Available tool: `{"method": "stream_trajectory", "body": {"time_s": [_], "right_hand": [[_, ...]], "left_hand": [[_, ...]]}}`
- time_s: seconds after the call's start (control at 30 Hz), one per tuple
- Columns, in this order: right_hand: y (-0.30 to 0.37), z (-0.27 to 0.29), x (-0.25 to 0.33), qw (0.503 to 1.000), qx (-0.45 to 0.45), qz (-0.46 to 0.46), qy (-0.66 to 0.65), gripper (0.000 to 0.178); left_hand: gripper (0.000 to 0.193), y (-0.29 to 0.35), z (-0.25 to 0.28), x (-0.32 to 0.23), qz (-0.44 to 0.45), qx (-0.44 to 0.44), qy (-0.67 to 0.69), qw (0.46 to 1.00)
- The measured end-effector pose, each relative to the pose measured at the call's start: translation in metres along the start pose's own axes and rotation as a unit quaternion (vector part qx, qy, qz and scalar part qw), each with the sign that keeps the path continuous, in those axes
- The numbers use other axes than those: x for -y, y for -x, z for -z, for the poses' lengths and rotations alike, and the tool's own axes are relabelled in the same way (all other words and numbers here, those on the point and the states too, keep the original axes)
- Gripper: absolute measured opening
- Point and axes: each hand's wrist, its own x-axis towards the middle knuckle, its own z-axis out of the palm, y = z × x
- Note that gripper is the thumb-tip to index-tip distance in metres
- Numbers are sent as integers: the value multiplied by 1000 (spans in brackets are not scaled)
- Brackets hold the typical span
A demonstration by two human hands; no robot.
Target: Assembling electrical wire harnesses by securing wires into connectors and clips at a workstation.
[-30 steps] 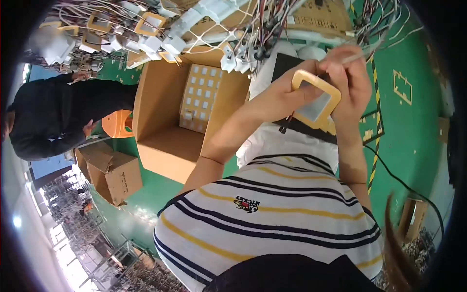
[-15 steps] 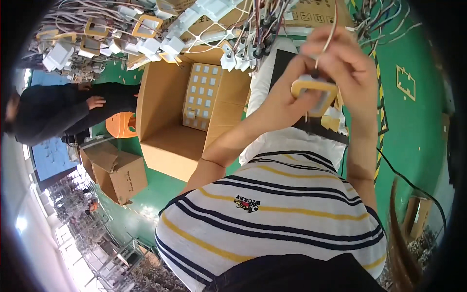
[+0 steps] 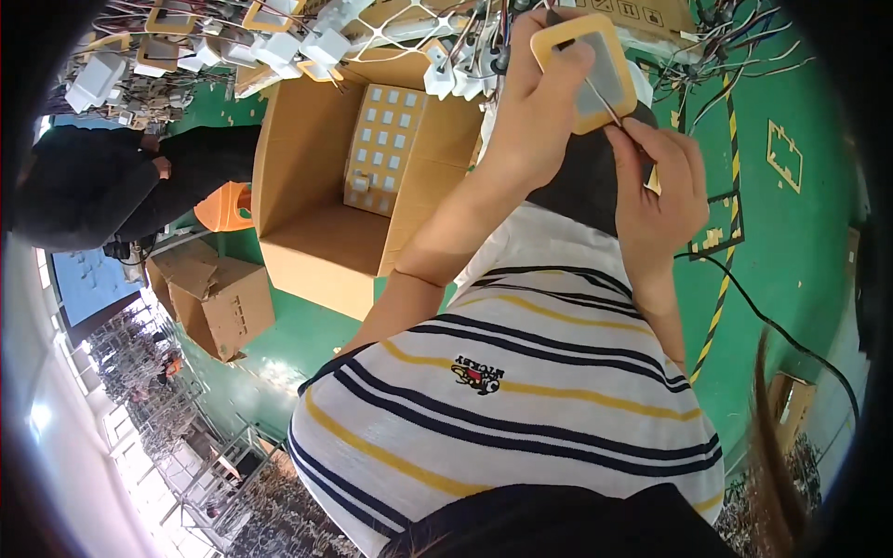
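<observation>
Above my lap, my left hand (image 3: 544,116) grips a square part with a yellow rim and a pale grey middle (image 3: 609,70). Its thumb presses on the part's face. A thin wire (image 3: 602,97) runs across that face from the thumb to the lower rim. There my right hand (image 3: 662,186) pinches the wire between thumb and fingertips, close to the rim. A dark cable stub shows at the part's top left, partly hidden by my left fingers.
A large open carton (image 3: 321,265) at the left holds a panel of small pale squares (image 3: 383,144). Similar white and yellow-rimmed pieces with wires (image 3: 279,51) hang beyond it. A person in dark clothes (image 3: 102,191) sits far left, near an orange stool (image 3: 223,206). A black cable (image 3: 758,312) crosses the green floor.
The square part has moved up and turned its face toward me. My right hand has come down from the cable above it to the wire at its lower rim.
</observation>
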Motion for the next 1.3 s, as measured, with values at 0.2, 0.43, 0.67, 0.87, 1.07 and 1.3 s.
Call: {"method": "stream_trajectory", "body": {"time_s": [0.2,0.43,0.67,0.87,1.07,1.3], "right_hand": [[2,6,7,895,69,-307,-316,17],[11,2,0,859,89,-299,-406,23],[20,2,-12,883,121,-245,-380,24],[-42,25,-20,973,133,-76,-172,35],[-74,3,20,835,192,-200,-475,24],[-11,-33,31,905,330,46,-265,21]], "left_hand": [[32,0,-4,-10,105,-72,101,987],[26,-5,2,-7,156,-63,106,980],[35,-7,21,-7,-107,116,-191,969],[70,-4,22,-18,-180,191,-317,911],[78,9,35,-12,-162,188,-481,841],[96,3,56,-43,108,223,110,963]]}}
